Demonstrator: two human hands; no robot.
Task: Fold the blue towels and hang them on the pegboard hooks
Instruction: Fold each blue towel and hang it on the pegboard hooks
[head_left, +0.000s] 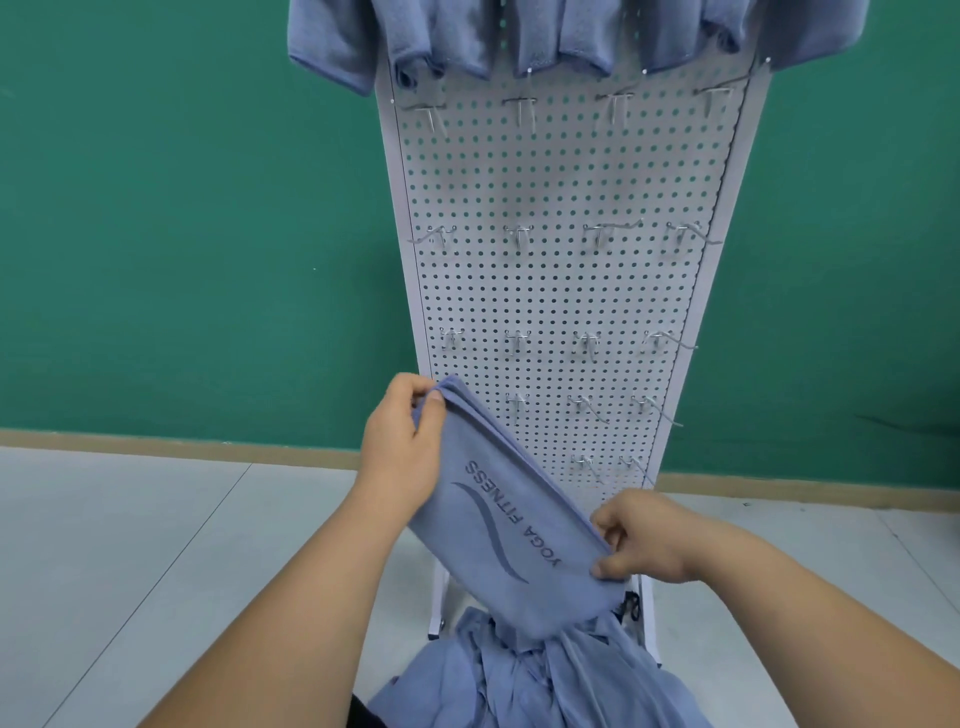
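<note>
We are mid-fold. Our left hand (400, 441) pinches the towel (509, 525) by its upper corner, and our right hand (639, 540) pinches the lower corner, fingers curled on the layered edge. The towel slants before the lower pegboard (561, 291), its tail trailing into the pile (545, 675) at the pegboard's foot. Along the pegboard's top hang folded towels (519, 36). Next, we judge, the fold needs squaring, then a lift onto a free hook (519, 236).

Towel (511, 525) before pegboard (556, 291), above pile (545, 675)
</note>
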